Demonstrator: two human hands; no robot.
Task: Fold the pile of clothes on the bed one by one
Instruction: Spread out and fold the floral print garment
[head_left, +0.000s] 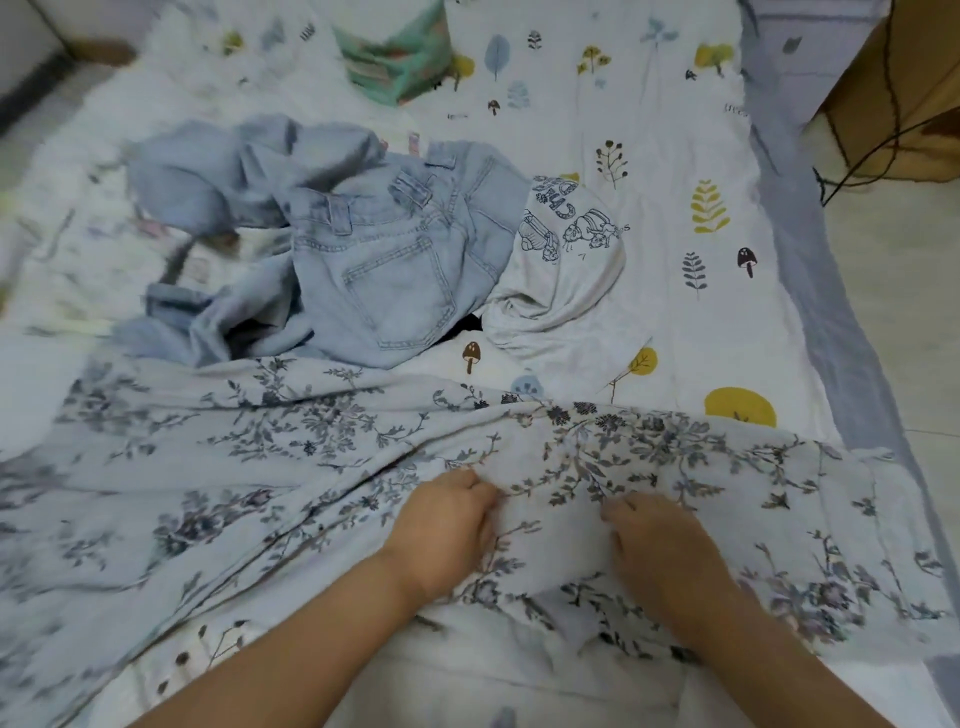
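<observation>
Head view: 2 hands, left hand (441, 525) and right hand (660, 551), pinch the pale blue floral-print cotton garment (260, 467) spread nearest on the leaf-patterned white bedsheet (701, 130), probably squaring it for folding; light-blue denim jeans (384, 260) and a white cartoon-print shirt (566, 270) wait behind.

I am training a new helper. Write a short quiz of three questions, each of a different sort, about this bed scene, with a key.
1. True or false: both hands, left hand and right hand, grip the floral garment.
2. Which item lies partly on the white printed shirt? A) jeans B) green fabric C) floral garment
3. Fill in: the green fabric lies at the ____ end of the bed sheet, far from the person.

Key: 1 true; 2 A; 3 far.
</observation>
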